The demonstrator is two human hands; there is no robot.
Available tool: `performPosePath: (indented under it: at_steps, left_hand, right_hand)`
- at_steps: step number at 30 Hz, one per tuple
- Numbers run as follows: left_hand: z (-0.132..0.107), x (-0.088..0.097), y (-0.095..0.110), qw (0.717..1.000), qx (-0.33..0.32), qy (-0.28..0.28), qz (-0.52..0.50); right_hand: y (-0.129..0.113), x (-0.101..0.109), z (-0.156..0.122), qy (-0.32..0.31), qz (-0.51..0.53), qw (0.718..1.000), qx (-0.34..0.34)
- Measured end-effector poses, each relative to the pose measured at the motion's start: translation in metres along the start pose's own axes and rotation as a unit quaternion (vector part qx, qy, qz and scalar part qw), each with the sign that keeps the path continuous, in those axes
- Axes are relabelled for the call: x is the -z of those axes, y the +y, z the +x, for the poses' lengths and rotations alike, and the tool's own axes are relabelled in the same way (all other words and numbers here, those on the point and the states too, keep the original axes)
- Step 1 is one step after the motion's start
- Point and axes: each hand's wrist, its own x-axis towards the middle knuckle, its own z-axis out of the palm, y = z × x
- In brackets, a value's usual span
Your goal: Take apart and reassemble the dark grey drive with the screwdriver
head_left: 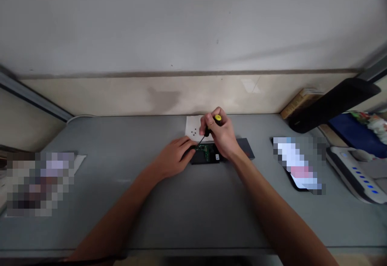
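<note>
On the grey desk (121, 217), a green circuit board (205, 152) sits exposed in a flat black casing (201, 160) at the middle. The left hand (178, 157) lies partly open, fingers against the casing's left end; any grip can't be told. The right hand (219, 135) is closed around a yellow-capped screwdriver (217, 118), its thin shaft slanting down toward the board. A dark panel (246, 148) lies just right of the casing. Farther back, four small black screws (194, 131) sit on a white paper sheet (190, 126).
</note>
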Motion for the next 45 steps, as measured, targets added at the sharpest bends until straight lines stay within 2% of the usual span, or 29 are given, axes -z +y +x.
performPosePath:
  at_steps: [3, 5, 8, 11, 18, 20, 22, 25, 27, 30, 34, 37, 40, 45]
  left_hand:
    - [-0.001, 0.001, 0.001, 1.000, 0.003, -0.005, 0.017]
    - [-0.001, 0.000, 0.001, 1.000, 0.006, -0.007, 0.018]
    - [-0.001, -0.001, 0.000, 1.000, 0.010, -0.006, 0.011]
    - [-0.001, -0.002, -0.003, 1.000, 0.009, -0.007, 0.012]
    - [-0.001, -0.003, -0.003, 1.000, 0.002, -0.007, 0.021]
    - [-0.001, -0.003, -0.003, 1.000, 0.004, -0.007, 0.026]
    - [-0.001, -0.003, -0.002, 1.000, 0.006, -0.007, 0.026]
    - [0.000, -0.005, -0.003, 1.000, 0.013, -0.003, 0.019]
    - [0.000, -0.005, -0.003, 1.000, 0.019, 0.000, 0.013]
    - [-0.001, -0.006, -0.004, 1.000, 0.019, 0.007, 0.010]
    - [-0.001, -0.005, -0.003, 1.000, 0.013, 0.014, 0.016]
    - [0.000, -0.005, -0.002, 1.000, 0.012, 0.008, 0.018]
    - [0.000, -0.004, -0.002, 1.000, 0.011, 0.003, 0.017]
    - [-0.001, -0.003, 0.000, 1.000, 0.014, 0.003, 0.018]
  right_hand:
    - [0.005, 0.001, 0.010, -0.001, -0.022, 1.000, -0.008]
    - [0.006, 0.003, 0.018, -0.029, -0.022, 0.999, -0.015]
    - [0.004, 0.004, 0.024, -0.091, 0.031, 0.994, -0.056]
    - [-0.001, 0.005, 0.024, -0.119, 0.059, 0.988, -0.073]
    - [-0.004, 0.000, 0.024, -0.042, 0.008, 0.994, -0.097]
    - [-0.004, -0.002, 0.025, -0.047, 0.006, 0.995, -0.082]
    - [-0.007, -0.001, 0.026, -0.094, 0.019, 0.992, -0.086]
    - [-0.013, 0.003, 0.026, -0.196, 0.025, 0.973, -0.121]
    - [-0.014, 0.006, 0.026, -0.232, 0.017, 0.965, -0.124]
    - [-0.013, 0.008, 0.023, -0.219, 0.029, 0.969, -0.108]
    - [-0.011, 0.005, 0.020, -0.151, 0.020, 0.982, -0.115]
    - [-0.010, 0.002, 0.021, -0.103, -0.023, 0.990, -0.089]
    - [-0.007, 0.003, 0.023, -0.113, -0.007, 0.992, -0.058]
    - [-0.006, 0.007, 0.025, -0.154, 0.023, 0.986, -0.060]
